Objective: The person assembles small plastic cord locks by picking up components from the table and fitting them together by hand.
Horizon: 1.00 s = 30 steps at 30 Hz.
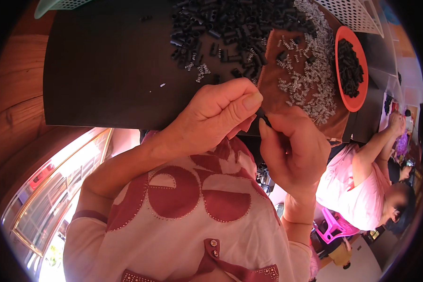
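My left hand [228,105] is closed in front of my chest, at the near edge of the dark table [103,70]. Its thumb presses on the curled fingers, and whatever lies inside is hidden. Close beside it on the right, my right hand [296,148] pinches a small black piece [266,121] between thumb and forefinger; only a bit of it shows. Beyond both hands spreads a heap of short black tubular plastic pieces [216,28]. Small metal coil springs [310,80] lie thickly on a brown cloth [267,77], just past my right hand.
An orange oval dish [356,105] of black pieces stands right of the springs. A white perforated basket [352,14] is at the far right, a green one [63,3] at the far left. To the right, a person in pink [352,188] works with their hands near a pink plastic chair [336,225].
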### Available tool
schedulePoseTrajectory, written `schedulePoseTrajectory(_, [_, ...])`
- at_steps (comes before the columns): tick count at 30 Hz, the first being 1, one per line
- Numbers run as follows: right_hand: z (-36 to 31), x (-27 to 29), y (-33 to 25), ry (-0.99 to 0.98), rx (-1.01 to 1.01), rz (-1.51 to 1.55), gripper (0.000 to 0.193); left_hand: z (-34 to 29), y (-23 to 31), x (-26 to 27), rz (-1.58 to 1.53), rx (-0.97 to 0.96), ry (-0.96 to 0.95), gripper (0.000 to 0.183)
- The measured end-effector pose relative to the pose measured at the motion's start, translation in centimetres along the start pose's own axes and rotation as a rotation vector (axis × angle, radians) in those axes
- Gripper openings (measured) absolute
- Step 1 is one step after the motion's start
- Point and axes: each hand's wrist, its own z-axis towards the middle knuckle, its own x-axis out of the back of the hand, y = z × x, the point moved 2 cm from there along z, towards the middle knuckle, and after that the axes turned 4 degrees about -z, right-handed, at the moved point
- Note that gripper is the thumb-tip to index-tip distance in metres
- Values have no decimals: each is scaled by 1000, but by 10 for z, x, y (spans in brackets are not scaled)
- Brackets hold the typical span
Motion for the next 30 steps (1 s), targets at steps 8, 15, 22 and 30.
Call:
schedulePoseTrajectory(8, [-3, -4, -2, -5, -73, 96, 19, -4, -1, 1, -2, -35, 11, 29])
schedulePoseTrajectory(15, [-4, -7, -5, 16, 12, -15, 19, -6, -2, 2, 51, -111, 17, 30])
schedulePoseTrajectory(22, [-8, -6, 11, 31, 37, 74, 25, -7, -2, 3, 19, -96, 1, 31])
schedulePoseTrajectory(30, [-9, -9, 7, 63, 97, 26, 26, -6, -3, 2, 51, -95, -22, 31])
